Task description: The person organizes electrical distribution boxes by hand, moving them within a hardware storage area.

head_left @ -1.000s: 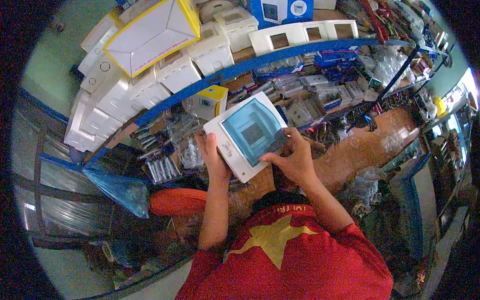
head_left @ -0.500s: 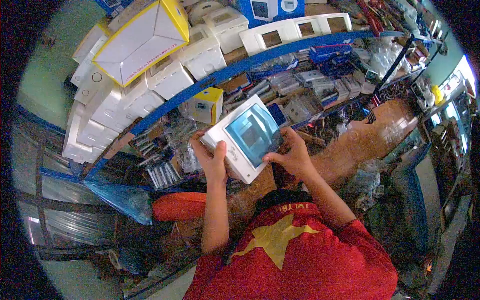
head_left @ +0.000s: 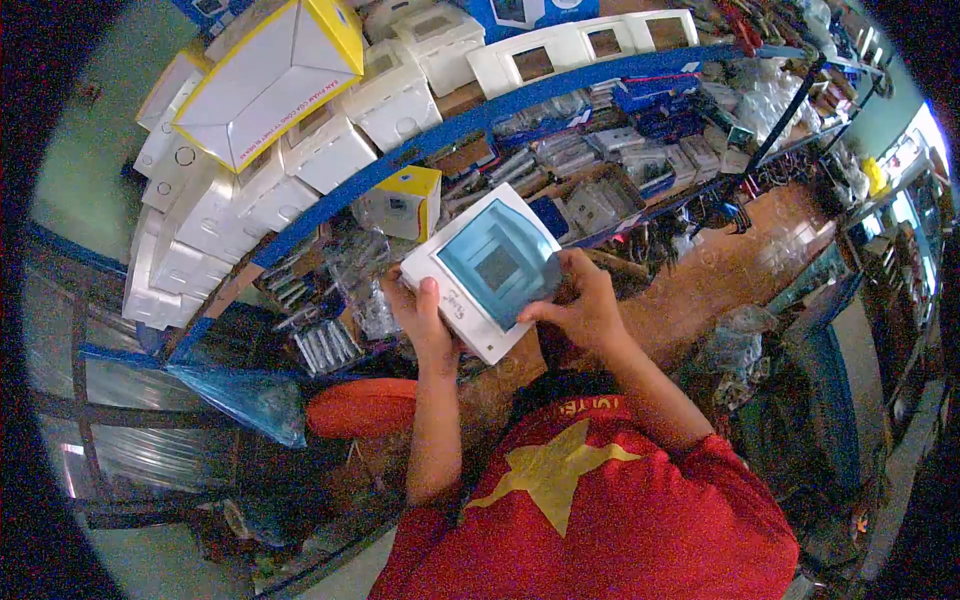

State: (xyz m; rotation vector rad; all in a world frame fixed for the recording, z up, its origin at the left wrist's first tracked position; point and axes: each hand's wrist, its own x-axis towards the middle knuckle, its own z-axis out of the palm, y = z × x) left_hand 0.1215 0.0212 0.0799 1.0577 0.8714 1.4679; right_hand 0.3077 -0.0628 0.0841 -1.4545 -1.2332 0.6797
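Held in front of my chest is a white circuit breaker box (head_left: pixel 470 315) with a clear blue-tinted window cover. Through the window a dark rectangular opening shows. My left hand (head_left: pixel 425 318) grips the lower left edge, its thumb on the white front face. On the opposite side my right hand (head_left: pixel 592 308) is closed around the edge, thumb resting by the corner of the blue cover. Fingers behind the box are hidden. Just beyond it, on the lower shelf, stands a small yellow and white carton (head_left: pixel 405 203).
A blue-edged shelf (head_left: pixel 400 160) curves across the front, stacked with white enclosures (head_left: pixel 325 155) and a large yellow-trimmed carton (head_left: pixel 270 85). Below it lie plastic-wrapped parts (head_left: pixel 620 150) in trays. A red stool-like round object (head_left: pixel 360 407) and a blue plastic sheet (head_left: pixel 245 400) are at left.
The circuit breaker box has tipped so its front faces the camera more squarely, and it has moved slightly left. Both hands keep their hold. The whole view has shifted a little.
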